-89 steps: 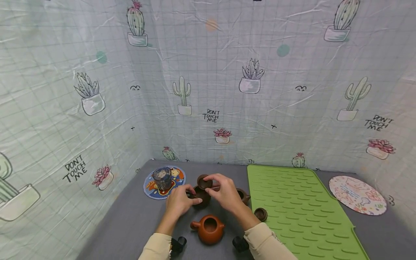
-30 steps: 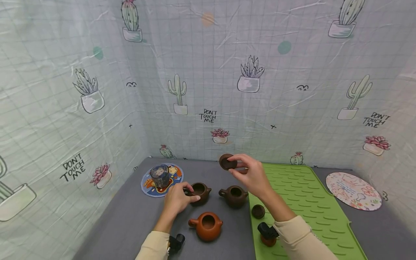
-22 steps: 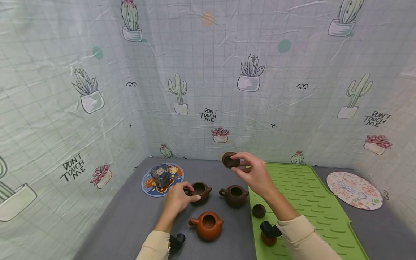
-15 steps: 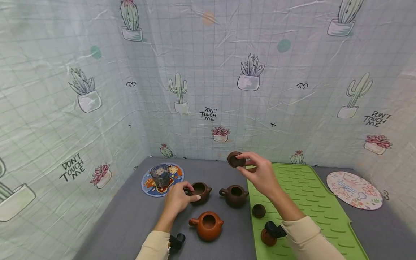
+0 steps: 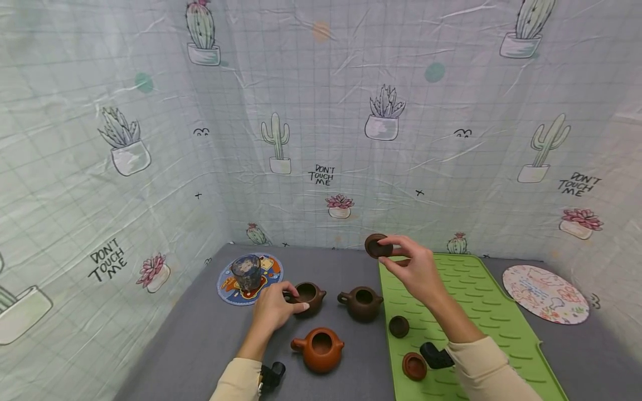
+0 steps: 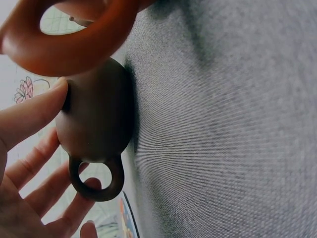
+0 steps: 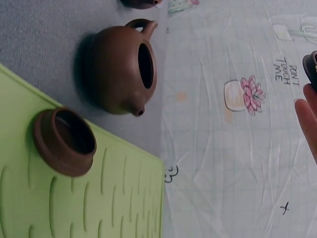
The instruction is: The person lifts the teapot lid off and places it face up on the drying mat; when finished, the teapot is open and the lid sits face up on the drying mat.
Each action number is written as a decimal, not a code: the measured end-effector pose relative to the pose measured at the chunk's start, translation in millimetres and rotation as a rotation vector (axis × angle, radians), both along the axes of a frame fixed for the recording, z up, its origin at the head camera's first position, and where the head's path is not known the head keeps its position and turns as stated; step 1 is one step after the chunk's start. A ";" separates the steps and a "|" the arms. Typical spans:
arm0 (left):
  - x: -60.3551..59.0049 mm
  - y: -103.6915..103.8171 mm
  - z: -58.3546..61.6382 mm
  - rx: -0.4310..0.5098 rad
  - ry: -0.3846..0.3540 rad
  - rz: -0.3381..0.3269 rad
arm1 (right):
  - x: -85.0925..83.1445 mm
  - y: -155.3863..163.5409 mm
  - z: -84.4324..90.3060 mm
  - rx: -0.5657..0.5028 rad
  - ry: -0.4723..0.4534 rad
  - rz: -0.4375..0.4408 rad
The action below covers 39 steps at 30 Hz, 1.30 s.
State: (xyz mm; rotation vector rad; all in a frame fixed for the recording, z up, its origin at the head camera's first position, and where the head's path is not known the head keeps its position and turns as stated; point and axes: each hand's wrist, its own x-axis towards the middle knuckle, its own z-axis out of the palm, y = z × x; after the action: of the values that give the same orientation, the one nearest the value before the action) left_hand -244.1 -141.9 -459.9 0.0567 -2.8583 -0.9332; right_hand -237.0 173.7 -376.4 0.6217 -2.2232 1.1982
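Presently I log the right hand (image 5: 418, 267) pinching a dark brown lid (image 5: 377, 245), raised above the far edge of the green mat (image 5: 481, 312). Left hand (image 5: 273, 309) grips the handle of a dark teapot (image 5: 307, 294) standing on the grey table (image 5: 200, 345). Second brown teapot (image 5: 362, 302) sits just beside it; orange teapot (image 5: 320, 349) nearer me. Backdrop print reads "DON'T TOUCH ME" (image 5: 321, 175).

Both arms wear long, cream-coloured sleeves that end at the wrists, leaving the left hand (image 5: 273, 309) and the right hand (image 5: 416, 270) bare. A small black camera unit sits strapped under each wrist, its dark rounded housing showing just below the cuff.
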 end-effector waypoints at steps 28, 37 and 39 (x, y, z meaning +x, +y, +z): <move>-2.1 -1.9 -1.6 0.005 -0.011 0.001 | -0.7 39.1 -14.5 0.019 -0.021 -0.121; -2.0 -1.1 -1.7 0.007 -0.020 0.008 | -2.1 46.7 -18.7 0.028 -0.037 -0.137; -2.1 -1.3 -1.9 0.006 -0.018 0.003 | -2.5 47.8 -20.0 0.040 -0.039 -0.149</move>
State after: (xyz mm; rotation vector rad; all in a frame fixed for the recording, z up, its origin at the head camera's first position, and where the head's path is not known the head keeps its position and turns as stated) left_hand -246.2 -143.2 -461.8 0.0711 -2.8709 -0.9461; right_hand -239.6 221.5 -396.4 0.4426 -2.2871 1.1018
